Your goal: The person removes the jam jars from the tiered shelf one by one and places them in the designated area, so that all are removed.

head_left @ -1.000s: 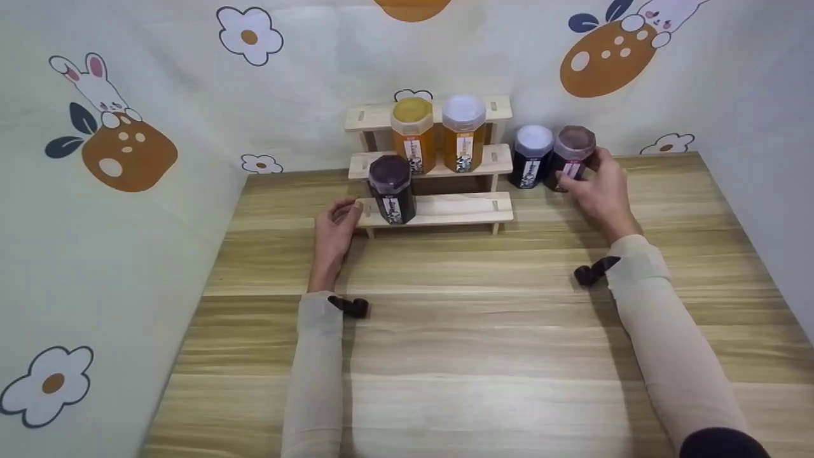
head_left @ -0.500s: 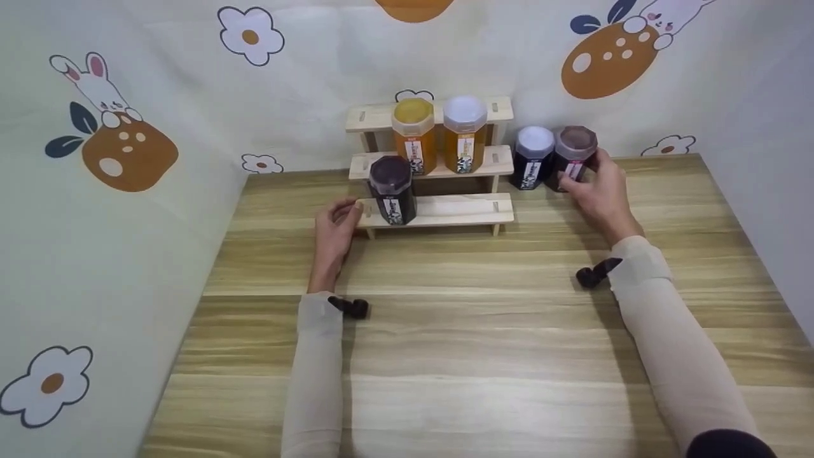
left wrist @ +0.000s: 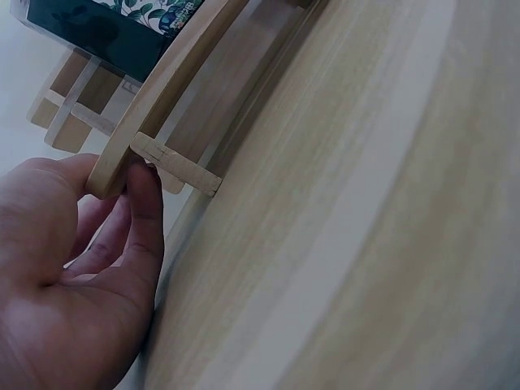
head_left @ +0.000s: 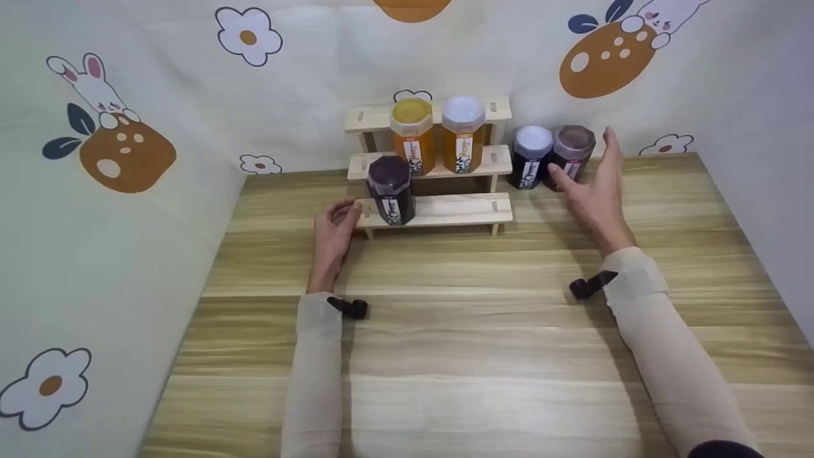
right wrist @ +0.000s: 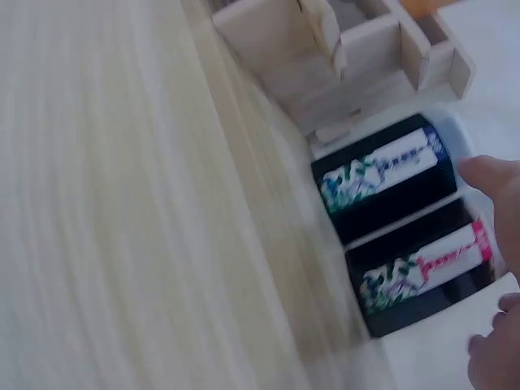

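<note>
My left hand (head_left: 332, 240) pinches the left end of the bottom step of a three-step wooden display rack (head_left: 461, 208); the left wrist view has thumb and fingers on the board end (left wrist: 122, 158). My right hand (head_left: 598, 200) is spread wide beside a dark jar with a translucent lid (head_left: 574, 141) and red-marked label (right wrist: 435, 268). Its thumb overlaps that jar's front in the head view, while the fingers stand apart from its right side. Touching that jar on the left is a dark jar with a white lid (head_left: 532, 159) and blue-marked label.
A dark jar (head_left: 392, 191) stands at the left of the bottom step. On the middle step are an orange jar with a yellow-looking lid (head_left: 413, 137) and an amber jar with a white lid (head_left: 463, 133). A patterned cloth wall (head_left: 318, 83) rises behind the wooden table (head_left: 470, 318).
My right hand has loosened from the red-labelled jar, its fingers opening out to the right and thumb shifting left. The left hand stays on the rack.
</note>
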Available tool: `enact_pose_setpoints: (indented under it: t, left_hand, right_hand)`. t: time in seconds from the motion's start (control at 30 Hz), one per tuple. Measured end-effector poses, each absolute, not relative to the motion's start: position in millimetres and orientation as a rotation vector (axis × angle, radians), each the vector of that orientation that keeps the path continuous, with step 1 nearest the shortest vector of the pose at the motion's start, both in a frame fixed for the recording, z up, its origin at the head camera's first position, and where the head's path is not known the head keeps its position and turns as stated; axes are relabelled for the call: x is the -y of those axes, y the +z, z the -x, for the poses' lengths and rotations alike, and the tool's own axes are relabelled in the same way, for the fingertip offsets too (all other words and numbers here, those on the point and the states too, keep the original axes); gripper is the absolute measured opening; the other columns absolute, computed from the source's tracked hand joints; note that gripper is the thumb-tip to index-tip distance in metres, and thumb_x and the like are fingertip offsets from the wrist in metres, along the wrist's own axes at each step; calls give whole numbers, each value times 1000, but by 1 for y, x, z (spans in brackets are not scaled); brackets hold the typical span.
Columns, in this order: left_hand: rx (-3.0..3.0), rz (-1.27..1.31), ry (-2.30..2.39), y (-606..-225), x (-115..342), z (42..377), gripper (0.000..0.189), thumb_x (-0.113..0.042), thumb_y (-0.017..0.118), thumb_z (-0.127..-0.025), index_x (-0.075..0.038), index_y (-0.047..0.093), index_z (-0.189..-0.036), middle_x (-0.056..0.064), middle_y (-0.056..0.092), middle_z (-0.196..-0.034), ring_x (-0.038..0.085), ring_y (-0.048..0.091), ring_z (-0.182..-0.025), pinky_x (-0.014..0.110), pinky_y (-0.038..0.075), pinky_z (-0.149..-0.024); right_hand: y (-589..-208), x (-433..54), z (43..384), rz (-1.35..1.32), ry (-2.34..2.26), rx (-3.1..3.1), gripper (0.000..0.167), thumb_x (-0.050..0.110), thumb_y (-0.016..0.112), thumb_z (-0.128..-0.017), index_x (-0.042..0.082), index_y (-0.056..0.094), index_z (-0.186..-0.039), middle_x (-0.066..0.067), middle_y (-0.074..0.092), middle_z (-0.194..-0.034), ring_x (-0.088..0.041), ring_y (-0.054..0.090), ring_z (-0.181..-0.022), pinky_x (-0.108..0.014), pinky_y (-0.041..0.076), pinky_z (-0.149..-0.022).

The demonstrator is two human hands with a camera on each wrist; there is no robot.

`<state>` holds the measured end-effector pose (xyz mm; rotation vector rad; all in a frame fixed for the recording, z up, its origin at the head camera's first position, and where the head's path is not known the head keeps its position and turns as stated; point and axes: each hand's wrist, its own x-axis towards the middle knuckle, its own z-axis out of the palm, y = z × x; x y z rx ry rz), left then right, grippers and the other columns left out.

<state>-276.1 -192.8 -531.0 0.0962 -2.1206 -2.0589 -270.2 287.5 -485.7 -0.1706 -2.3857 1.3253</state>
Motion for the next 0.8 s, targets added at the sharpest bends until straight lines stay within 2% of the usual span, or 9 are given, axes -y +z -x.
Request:
enact_pose_setpoints:
  t: [0.13,0.23,0.47,0.67,0.8]
  left_hand:
    - [2114,-106,-2070,-531,192,276,36,-14,74,-103,7,68,-132,18,71,-124,19,67,-113,25,56,-101]
    - [2115,-107,-2069,-531,191,277,35,-13,74,-103,7,68,-131,20,71,-126,19,67,-114,25,56,-101]
    - [2098,-101,-2077,-529,190,278,35,-12,75,-102,9,68,-130,22,71,-125,19,67,-111,23,57,-98]
    - [2111,-91,-2072,-530,190,278,35,-11,75,-103,9,68,-131,23,71,-126,19,68,-111,25,56,-101]
    - [2138,-98,-2044,-531,193,276,36,-16,76,-103,6,69,-131,19,72,-125,19,68,-113,27,57,-102]
  right_hand:
    - [-480,-269,263,86,1163,2293,106,52,83,-92,23,22,-172,-2,26,-178,-12,20,-165,-30,14,-137]
    - [-478,-250,258,-58,1082,2211,95,43,85,-92,17,35,-168,-5,37,-172,-15,28,-161,-33,18,-137]
    - [-476,-196,247,-355,1160,2142,69,30,84,-96,10,54,-154,-7,58,-156,-22,50,-148,-41,37,-130]
    - [-481,-158,243,-463,1270,2190,55,30,80,-100,3,61,-145,-11,66,-143,-23,61,-135,-43,49,-120]
    - [-486,-131,240,-505,1343,2201,52,26,80,-100,5,62,-144,-11,69,-138,-22,64,-131,-40,50,-119]
